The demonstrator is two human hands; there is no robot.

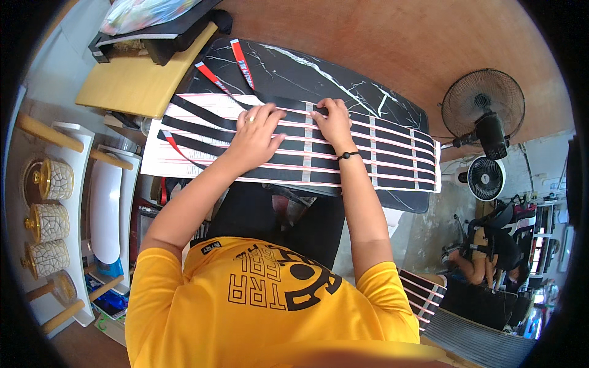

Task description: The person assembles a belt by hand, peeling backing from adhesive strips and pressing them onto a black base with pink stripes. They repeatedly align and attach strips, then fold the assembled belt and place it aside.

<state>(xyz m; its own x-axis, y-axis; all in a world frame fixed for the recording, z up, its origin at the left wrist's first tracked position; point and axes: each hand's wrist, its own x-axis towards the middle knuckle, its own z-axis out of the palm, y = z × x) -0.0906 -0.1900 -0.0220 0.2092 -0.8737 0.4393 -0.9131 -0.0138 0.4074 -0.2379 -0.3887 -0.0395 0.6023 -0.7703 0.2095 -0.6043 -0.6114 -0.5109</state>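
A long white board point(157, 161) with red lines lies across the dark tabletop, carrying several parallel black straps point(343, 165). Translucent tape strips point(307, 147) cross the straps. My left hand point(253, 135) rests on the upper straps, fingers spread and lying flat. Farther right, my right hand point(333, 126) has its thumb and curled fingers pinched at the topmost strap, beside a tape strip; its fingertips are partly hidden. At the left the straps' loose ends fan out, some with red printed tips point(242, 61).
The black marble-patterned table point(392, 110) meets a wooden wall. A yellow side table point(116, 86) stands at the far left, above a white shelf with patterned jars point(50, 222). Two fans point(485, 178) stand at the right; another person point(500, 248) sits behind them.
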